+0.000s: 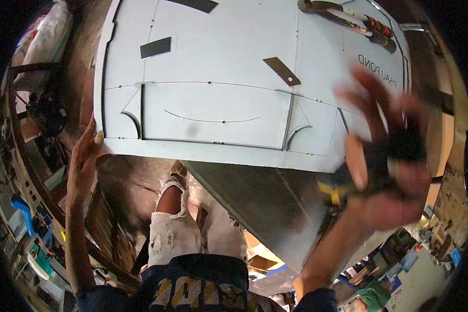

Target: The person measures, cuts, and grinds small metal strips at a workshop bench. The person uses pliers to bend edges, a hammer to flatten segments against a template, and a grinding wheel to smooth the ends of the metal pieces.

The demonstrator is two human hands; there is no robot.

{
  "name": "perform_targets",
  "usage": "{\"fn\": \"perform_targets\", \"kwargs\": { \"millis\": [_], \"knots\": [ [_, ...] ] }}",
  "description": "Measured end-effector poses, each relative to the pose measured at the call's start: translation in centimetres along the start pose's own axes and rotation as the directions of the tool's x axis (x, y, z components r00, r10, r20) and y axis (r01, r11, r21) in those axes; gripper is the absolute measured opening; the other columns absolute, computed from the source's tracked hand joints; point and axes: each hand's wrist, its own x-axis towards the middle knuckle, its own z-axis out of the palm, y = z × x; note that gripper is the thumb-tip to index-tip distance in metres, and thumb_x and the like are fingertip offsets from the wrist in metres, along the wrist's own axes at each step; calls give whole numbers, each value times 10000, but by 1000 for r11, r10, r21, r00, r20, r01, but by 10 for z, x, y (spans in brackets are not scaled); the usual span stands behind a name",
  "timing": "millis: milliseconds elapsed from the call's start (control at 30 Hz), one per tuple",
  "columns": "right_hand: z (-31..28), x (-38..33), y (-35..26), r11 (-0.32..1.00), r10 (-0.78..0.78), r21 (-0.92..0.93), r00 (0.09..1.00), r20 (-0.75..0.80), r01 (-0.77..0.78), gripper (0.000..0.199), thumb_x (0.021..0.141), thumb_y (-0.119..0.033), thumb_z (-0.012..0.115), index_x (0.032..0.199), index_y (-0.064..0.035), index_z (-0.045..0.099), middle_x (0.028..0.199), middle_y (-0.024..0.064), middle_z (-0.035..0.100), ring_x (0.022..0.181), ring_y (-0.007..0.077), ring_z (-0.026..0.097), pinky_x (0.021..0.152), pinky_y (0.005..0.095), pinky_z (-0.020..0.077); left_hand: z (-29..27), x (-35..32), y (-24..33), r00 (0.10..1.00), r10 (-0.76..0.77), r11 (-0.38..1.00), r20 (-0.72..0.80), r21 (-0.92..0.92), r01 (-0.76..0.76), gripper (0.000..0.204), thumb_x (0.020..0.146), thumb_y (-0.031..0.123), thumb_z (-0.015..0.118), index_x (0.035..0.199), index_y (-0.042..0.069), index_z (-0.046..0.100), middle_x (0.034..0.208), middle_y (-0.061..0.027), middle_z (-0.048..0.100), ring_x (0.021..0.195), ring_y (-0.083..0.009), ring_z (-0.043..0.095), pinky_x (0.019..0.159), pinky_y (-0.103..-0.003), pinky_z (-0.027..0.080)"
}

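Head camera showed a white board (234,57) across the upper middle of the frame, thin dark blades set along its lines. At its lower-left edge, the left hand (87,148) touched the rim with fingers extended; how firmly it gripped could not be told. Blurred at right, the right hand (395,203) had fingers spread near a black-and-yellow object (332,192); whether it held that was unclear. Dark strips (155,48) and a hand tool (377,28) lay on top.

- At the right of the frame, the right hand (395,205) is a blur; I can't name the black-and-yellow thing (335,194) there.
- The top edge cuts off the white board (218,57) and one dark strip (196,4).
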Motion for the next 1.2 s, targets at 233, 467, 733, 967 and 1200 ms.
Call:
{"fn": "perform_targets", "kwargs": {
  "millis": [233,467,733,967,1200],
  "knots": [
    [22,-97,-1,997,77,64,861,-503,-51,506,721,-106,601,1186,59,490,1078,344,609,803,408,675,481,359,559,48,-43,2,989,129,987,76,85,-135,522,990,-17,439,1484,-75,280,1529,-210,343,1385,-228,376,1146,-385,296],
    [36,-139,28,996,79,91,609,-790,-10,527,911,-202,432,1348,79,347,1447,344,383,1093,376,635,512,300,536,86,-71,29,993,-100,995,58,4,100,557,1002,108,528,1487,-54,306,1456,-144,465,1289,-198,470,1087,-325,342],
    [46,-136,64,912,122,341,645,-754,226,408,949,-155,405,1314,24,433,1557,188,318,1258,335,545,685,308,495,106,-66,46,997,-5,999,77,-50,9,579,967,65,580,1478,-38,328,1162,-178,670,1044,-152,595,910,-316,491],
    [64,-136,67,839,247,447,516,-820,309,438,921,-191,450,1323,-16,452,1553,151,344,1149,336,612,660,312,507,119,-66,45,1000,16,997,14,-70,-15,480,920,-9,604,1382,-45,478,899,-106,663,853,-137,593,820,-298,497],
    [23,-165,58,845,175,440,621,-764,303,452,902,-128,478,1324,28,440,1547,203,330,1064,272,663,599,280,487,139,-94,65,976,54,994,209,-105,-32,103,910,-63,607,998,-111,582,850,-59,575,827,-96,550,733,-239,475]
  ]
}}
